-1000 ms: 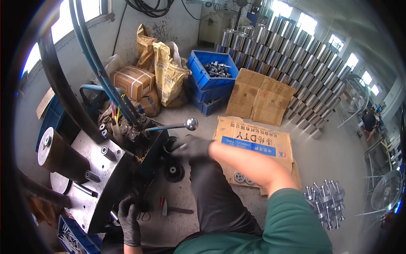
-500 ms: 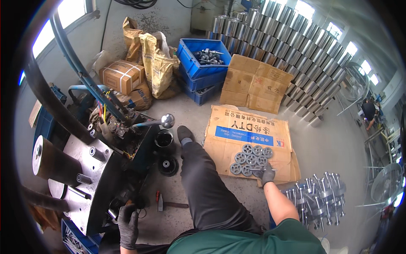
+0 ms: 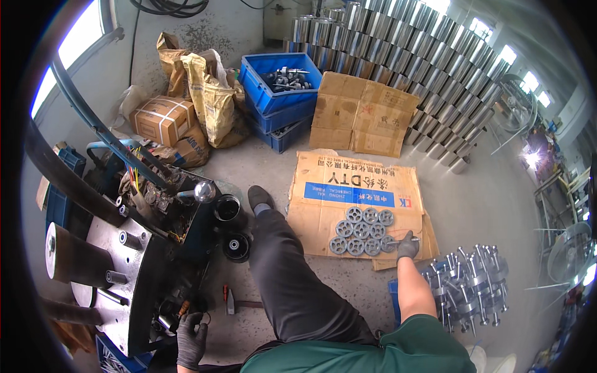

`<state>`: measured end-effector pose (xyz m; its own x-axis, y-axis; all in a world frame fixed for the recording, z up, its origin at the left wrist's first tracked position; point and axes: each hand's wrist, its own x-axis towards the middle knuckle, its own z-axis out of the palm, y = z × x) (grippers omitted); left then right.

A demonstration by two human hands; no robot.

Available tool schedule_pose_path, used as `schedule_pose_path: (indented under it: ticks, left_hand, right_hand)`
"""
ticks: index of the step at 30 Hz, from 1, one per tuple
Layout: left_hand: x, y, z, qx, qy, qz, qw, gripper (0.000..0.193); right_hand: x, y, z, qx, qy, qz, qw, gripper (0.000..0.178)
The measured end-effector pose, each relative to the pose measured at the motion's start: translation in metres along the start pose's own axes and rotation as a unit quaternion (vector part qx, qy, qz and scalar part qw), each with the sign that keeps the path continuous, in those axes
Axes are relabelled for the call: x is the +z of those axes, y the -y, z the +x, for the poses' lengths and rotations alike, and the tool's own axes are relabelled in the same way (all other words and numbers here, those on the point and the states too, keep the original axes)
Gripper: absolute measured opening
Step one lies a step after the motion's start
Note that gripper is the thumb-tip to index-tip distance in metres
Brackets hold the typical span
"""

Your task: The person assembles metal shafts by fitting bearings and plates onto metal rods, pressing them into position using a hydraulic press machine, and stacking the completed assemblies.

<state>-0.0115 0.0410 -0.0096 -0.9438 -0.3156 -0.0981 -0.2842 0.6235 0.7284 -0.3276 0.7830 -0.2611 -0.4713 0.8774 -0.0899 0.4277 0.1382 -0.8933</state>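
My right hand [image 3: 408,246], in a dark grey glove, is closed around a thin metal rod [image 3: 416,239] at the right end of the wheel cluster. The rod reaches toward a grey spoked wheel [image 3: 388,244]; whether they are joined is hard to see. Several matching wheels [image 3: 361,230] lie flat in close rows on the printed cardboard sheet [image 3: 298,217]. My left hand [image 3: 191,343], also gloved, is beside the machine at lower left, fingers loosely apart. Just beyond its fingertips is an orange-handled tool [image 3: 185,308]; no grip on it shows.
Wheels with rods through them [image 3: 469,289] are stacked at right. A hammer [image 3: 230,299] lies on the floor near my leg. The machine's metal plate [image 3: 118,248] stands at left, beside black pots [image 3: 236,246]. Blue crates [image 3: 280,102] and shiny cylinders [image 3: 423,56] stand behind.
My right hand has shifted right relative to the wheels, baring more of the bottom row. My left hand's fingers have loosened apart. The whole view has shifted slightly; a bright light shows at far right.
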Motion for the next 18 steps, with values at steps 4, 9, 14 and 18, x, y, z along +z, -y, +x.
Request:
schedule_pose_path:
  ticks: [4, 9, 14, 18]
  left_hand:
    - [-0.006, -0.001, -0.008, -0.005, -0.007, 0.030, 1.000, 0.029]
    - [-0.004, 0.011, -0.012, 0.011, 0.012, 0.047, 0.999, 0.029]
    - [-0.001, -0.002, -0.006, 0.036, 0.045, 0.057, 0.997, 0.030]
    - [-0.003, -0.017, -0.001, 0.057, 0.064, 0.072, 0.994, 0.030]
  right_hand:
    - [0.018, 0.000, -0.032, -0.293, 0.221, -0.193, 0.910, 0.039]
    - [0.012, 0.015, -0.026, -0.058, 0.340, -0.093, 0.934, 0.039]
    - [0.005, 0.025, -0.025, -0.108, 0.302, -0.158, 0.934, 0.048]
    - [-0.002, 0.027, -0.032, -0.138, 0.267, -0.231, 0.925, 0.045]
